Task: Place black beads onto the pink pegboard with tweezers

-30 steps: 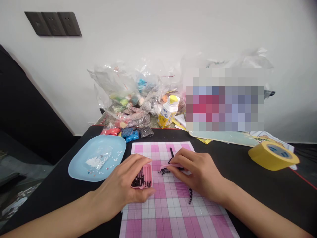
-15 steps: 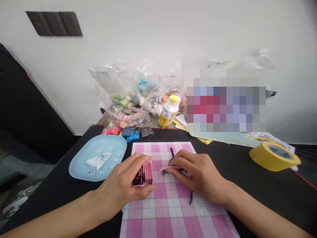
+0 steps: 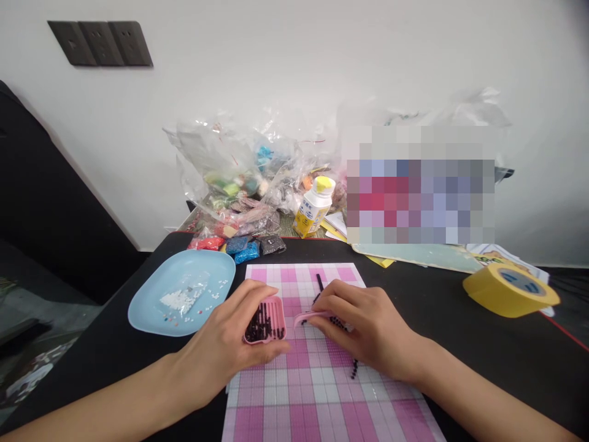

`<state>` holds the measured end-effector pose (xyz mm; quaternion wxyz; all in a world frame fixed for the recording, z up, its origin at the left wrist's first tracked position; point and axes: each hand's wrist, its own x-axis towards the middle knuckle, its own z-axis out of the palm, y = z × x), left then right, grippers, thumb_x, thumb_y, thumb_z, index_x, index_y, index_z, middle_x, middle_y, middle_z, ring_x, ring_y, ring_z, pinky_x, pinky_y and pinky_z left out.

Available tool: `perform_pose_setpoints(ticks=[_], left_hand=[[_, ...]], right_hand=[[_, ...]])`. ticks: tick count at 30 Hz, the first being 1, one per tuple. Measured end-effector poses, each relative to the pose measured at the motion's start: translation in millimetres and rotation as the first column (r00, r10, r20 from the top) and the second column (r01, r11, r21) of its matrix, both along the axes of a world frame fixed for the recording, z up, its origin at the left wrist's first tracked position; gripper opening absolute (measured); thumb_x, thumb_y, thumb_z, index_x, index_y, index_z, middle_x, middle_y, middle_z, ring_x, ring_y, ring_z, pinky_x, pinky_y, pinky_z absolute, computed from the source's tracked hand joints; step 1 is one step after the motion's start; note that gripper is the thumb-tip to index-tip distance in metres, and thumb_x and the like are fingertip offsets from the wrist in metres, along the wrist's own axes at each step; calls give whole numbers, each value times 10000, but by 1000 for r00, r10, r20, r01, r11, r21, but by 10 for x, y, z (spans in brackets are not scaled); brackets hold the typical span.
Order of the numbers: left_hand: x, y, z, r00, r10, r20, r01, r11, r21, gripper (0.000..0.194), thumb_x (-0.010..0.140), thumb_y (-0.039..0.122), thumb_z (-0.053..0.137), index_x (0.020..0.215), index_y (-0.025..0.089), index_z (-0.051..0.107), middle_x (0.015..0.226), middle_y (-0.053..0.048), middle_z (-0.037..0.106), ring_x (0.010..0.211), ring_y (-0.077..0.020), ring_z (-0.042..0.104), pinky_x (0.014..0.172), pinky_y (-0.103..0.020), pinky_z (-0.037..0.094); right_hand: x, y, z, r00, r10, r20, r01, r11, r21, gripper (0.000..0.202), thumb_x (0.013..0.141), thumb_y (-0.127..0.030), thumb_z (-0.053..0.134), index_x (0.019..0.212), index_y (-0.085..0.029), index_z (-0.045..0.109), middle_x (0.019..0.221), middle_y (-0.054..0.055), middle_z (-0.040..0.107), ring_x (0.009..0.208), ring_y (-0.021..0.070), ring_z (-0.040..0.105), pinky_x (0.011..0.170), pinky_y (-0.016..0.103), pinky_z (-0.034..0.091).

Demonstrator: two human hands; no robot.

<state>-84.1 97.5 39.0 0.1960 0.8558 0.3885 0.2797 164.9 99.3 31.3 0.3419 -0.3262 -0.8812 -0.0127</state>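
My left hand (image 3: 232,328) is closed around the side of a small pink ridged tray (image 3: 276,316). Black beads (image 3: 261,325) lie in its grooves, mostly toward the left and the near edge. Between the thumb and fingers of my right hand (image 3: 368,319) are pink tweezers (image 3: 301,317), their curved end pointing left toward the tray. Both hands are over a pegboard (image 3: 294,393) with pink and white squares. Lines of black beads (image 3: 354,368) sit on it, partly hidden beneath my right hand.
To the left, a light blue plate (image 3: 142,307) bears a clear bag of white beads (image 3: 179,299) and loose beads. Bead packets (image 3: 247,252), a white and yellow bottle (image 3: 315,209) and plastic bags (image 3: 207,153) stand behind. At right lies a yellow tape roll (image 3: 488,291).
The tray is tilted up slightly more, showing more of the beads inside. The tweezers have turned a little in my right hand, their end shifting slightly left.
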Motion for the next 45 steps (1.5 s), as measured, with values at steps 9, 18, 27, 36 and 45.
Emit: perform_pose_setpoints(ticks=[9,18,27,36,45], left_hand=[[10,12,4,1000,-18,21,17,999,39,402,901,410,664,1226,295,457,1159,-7,522,1030,-186,584,855,-253,498],[32,-22,-19,999,41,31,-39,996,-76,710,783,283,803,1318,409,353,1122,43,544,982,-178,596,925,-314,494],[39,-39,-29,996,-64,58,69,995,-79,813,766,283,817,1367,437,290,1157,29,557,1018,-194,595,934,-334,504],[45,-44,-28,995,-82,56,86,993,-84,786,793,264,790,1371,417,280,1149,0,558,1011,-223,608,920,-395,515],[46,-52,-21,997,-67,47,72,992,-104,822,772,250,811,1370,433,276,1174,11,563,1031,-219,602,940,-392,505]], right_hand=[[-8,-20,27,992,108,69,-103,992,-75,187,983,-290,509,909,-165,626,790,18,608,569,95,527,503,231,409],[-49,-60,66,992,93,-85,-97,994,-44,109,985,-228,485,984,-147,557,854,42,594,696,112,550,527,213,436],[-118,-57,15,997,59,-44,-62,996,-69,105,985,-212,471,1007,-150,553,890,58,604,710,133,578,572,255,510],[-116,-61,18,997,75,-36,-78,993,-84,138,997,-231,448,1005,-155,563,891,53,611,664,107,549,542,225,486],[-117,-51,18,997,68,-49,-71,995,-69,108,986,-217,474,1005,-152,558,875,52,606,685,125,567,550,244,489]])
